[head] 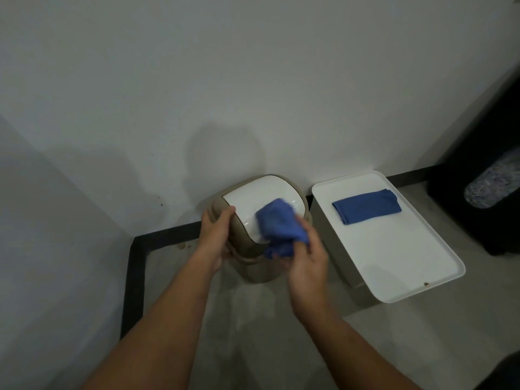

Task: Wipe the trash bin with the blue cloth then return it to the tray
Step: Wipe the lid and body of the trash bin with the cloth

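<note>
A small beige trash bin (253,273) with a white swing lid (247,201) stands on the floor against the wall. My left hand (215,235) grips the bin's left side at the lid rim. My right hand (305,263) holds a crumpled blue cloth (278,223) pressed on the right part of the white lid; the cloth looks blurred. To the right lies a white tray (394,254) on a box, with a second, folded blue cloth (365,205) resting on its far end.
White walls meet in a corner on the left, with a black baseboard (135,277) along the floor. A dark object (484,209) stands at the far right beyond the tray. Grey floor lies in front of the bin.
</note>
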Tool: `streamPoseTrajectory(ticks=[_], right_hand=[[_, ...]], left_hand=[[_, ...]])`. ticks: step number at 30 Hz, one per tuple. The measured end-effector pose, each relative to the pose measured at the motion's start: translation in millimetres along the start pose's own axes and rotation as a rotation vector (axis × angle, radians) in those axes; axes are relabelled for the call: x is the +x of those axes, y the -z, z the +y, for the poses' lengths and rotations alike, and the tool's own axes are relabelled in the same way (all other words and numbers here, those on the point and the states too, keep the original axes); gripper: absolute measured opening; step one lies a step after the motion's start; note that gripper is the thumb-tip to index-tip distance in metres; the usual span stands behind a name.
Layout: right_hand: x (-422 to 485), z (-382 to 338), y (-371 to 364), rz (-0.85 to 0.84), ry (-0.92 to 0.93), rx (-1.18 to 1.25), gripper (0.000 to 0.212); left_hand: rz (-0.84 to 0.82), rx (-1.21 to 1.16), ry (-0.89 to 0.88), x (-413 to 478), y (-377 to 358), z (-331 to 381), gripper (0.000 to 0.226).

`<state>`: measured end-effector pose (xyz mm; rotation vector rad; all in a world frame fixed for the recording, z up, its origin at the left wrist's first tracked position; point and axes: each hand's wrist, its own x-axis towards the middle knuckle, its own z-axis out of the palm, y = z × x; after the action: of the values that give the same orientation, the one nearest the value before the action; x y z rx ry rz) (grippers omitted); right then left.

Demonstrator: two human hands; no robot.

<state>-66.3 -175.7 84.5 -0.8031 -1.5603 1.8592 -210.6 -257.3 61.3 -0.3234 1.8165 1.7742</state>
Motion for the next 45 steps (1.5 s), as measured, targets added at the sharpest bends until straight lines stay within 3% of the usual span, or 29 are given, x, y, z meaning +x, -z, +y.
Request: streamPoseTrajectory(ticks=[2,4,11,15,19,22,25,29,32,37,41,45], right_hand=[[21,-10,12,0.184,0.011,0.046,0.038],[41,-15,16,0.201,0.045,-0.122,0.039],[37,4,-14,-0.199,0.072,-0.591,0.043],[17,13,-10,-0.328,0.133,-0.514,0.041],[35,2,5,-0.275,0.035,-0.261,0.034],[67,-15,10,-0.041,-0.004,-0.181,0.028],[94,-32,1,-0.028,0.095,-0.296,0.033],[110,-40,-25,-0.183,0.155,-0.489,0.036],[101,-28,-39,-0.263,0.188,-0.568,0.038],[78,4,-38,-0.304,0.188,-0.625,0.042],[64,20,-35,-0.370,0.255,-0.649,0.048],[57,24,-36,-0.459,0.339,-0.721,0.051]], left_hand=[[-0.038,-0.021,0.077,0,7,5,0.086],[-0.063,-0.035,0.136,-6,9,5,0.087],[0.000,-0.344,0.208,-24,-5,-16,0.087],[0.184,-0.505,0.153,-34,-23,-32,0.093],[0.362,-0.679,0.059,-48,-49,-45,0.088],[0.298,-0.782,0.082,-62,-69,-61,0.076],[0.248,-0.812,0.242,-73,-70,-77,0.080],[0.571,-0.727,0.228,-58,-23,-87,0.060],[0.778,-0.533,0.151,-42,21,-87,0.041],[0.624,-0.274,-0.061,-39,32,-82,0.012],[0.559,-0.329,-0.057,-45,29,-96,0.034],[0.445,-0.385,-0.037,-43,20,-99,0.025]])
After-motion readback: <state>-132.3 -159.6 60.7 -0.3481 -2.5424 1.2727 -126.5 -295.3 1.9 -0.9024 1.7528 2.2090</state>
